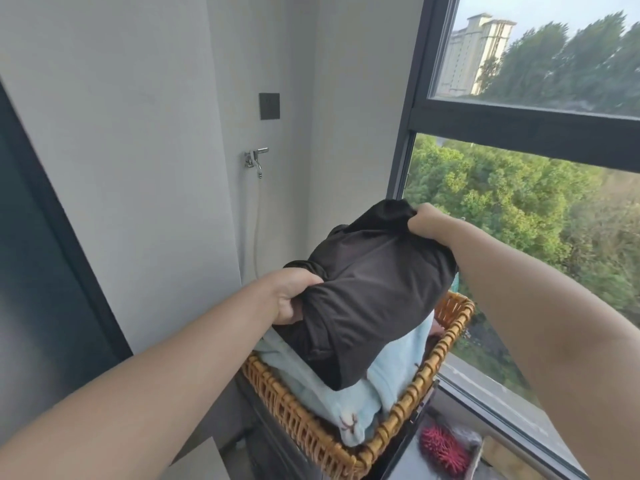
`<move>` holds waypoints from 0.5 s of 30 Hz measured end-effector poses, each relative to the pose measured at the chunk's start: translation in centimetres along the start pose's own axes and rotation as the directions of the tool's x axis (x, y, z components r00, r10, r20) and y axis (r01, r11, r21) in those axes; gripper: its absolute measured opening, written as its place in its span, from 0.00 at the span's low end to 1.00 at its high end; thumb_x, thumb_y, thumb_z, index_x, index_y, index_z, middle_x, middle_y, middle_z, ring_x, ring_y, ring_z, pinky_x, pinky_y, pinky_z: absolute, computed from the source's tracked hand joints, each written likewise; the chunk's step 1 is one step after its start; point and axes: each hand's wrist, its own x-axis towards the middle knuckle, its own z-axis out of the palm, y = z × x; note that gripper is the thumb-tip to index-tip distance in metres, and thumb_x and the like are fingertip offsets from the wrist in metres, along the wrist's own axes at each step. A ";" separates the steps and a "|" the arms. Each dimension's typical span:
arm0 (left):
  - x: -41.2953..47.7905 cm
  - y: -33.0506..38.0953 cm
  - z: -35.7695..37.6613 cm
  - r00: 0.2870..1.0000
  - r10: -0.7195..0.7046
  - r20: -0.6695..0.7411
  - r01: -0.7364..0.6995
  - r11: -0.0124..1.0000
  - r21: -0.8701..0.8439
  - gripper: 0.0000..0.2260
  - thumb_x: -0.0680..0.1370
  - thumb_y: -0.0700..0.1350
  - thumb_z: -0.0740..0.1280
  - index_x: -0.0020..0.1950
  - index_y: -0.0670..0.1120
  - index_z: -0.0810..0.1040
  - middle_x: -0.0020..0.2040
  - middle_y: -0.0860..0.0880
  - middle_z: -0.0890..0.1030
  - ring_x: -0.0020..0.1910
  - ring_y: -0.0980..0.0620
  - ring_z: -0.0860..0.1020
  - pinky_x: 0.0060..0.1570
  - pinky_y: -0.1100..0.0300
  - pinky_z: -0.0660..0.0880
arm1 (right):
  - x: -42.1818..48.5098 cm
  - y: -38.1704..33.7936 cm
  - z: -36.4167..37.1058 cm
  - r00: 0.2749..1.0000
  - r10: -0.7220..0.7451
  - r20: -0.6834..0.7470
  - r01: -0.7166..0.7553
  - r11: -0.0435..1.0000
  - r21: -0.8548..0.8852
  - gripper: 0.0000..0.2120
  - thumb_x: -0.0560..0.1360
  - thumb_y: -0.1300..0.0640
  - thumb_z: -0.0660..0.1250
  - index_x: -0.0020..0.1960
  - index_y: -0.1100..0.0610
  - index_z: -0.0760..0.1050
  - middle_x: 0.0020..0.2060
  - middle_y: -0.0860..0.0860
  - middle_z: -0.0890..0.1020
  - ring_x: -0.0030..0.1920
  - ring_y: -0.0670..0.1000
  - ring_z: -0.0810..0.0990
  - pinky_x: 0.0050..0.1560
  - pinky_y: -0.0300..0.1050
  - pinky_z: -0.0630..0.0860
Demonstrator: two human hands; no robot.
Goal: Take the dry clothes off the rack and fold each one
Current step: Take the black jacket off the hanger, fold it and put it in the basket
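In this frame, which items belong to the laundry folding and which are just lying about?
Job: dark garment, gripped by left hand and right hand; wicker basket; light blue cloth in it.
Lying about: wall tap; wall plate; red spiky object.

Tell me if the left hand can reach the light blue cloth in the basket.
Probably not yet: the left hand grips the dark garment, which hangs over the light blue cloth. Freed, it could likely reach the cloth's bare near end.

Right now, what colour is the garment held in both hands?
The garment is dark brown, nearly black; head view.
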 end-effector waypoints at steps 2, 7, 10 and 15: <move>-1.1 0.3 0.5 1.000 0.023 0.004 -0.023 0.999 -0.035 0.05 0.78 0.35 0.61 0.46 0.38 0.76 0.37 0.43 0.80 0.33 0.50 0.79 0.28 0.61 0.79 | 0.1 -0.3 -0.2 0.999 -0.029 -0.020 0.030 0.998 0.055 0.11 0.76 0.66 0.56 0.52 0.63 0.76 0.40 0.56 0.76 0.36 0.52 0.72 0.38 0.42 0.68; -2.1 -0.5 -0.3 0.956 0.217 -0.200 -0.055 0.798 0.600 0.13 0.80 0.49 0.60 0.52 0.39 0.75 0.43 0.43 0.79 0.42 0.45 0.80 0.37 0.56 0.77 | 0.2 1.6 2.8 0.993 -0.100 -0.062 0.092 0.989 -0.115 0.11 0.72 0.59 0.65 0.53 0.61 0.77 0.51 0.60 0.80 0.53 0.60 0.78 0.47 0.46 0.73; -1.2 -1.1 -1.3 0.720 0.667 -0.194 0.094 0.183 0.979 0.18 0.81 0.53 0.54 0.56 0.41 0.75 0.52 0.45 0.76 0.51 0.44 0.76 0.45 0.55 0.73 | -0.7 2.8 5.2 0.978 -0.138 -0.155 0.097 0.965 -0.242 0.24 0.74 0.51 0.64 0.68 0.59 0.66 0.63 0.59 0.73 0.62 0.61 0.72 0.58 0.54 0.71; 2.5 0.7 1.4 0.547 0.830 0.109 -0.219 0.017 0.976 0.19 0.81 0.47 0.54 0.71 0.47 0.66 0.70 0.47 0.67 0.67 0.45 0.64 0.65 0.51 0.65 | -1.8 2.8 6.5 0.934 -0.267 -0.235 0.201 0.942 -0.270 0.26 0.80 0.49 0.55 0.76 0.54 0.56 0.75 0.55 0.58 0.74 0.58 0.55 0.73 0.57 0.53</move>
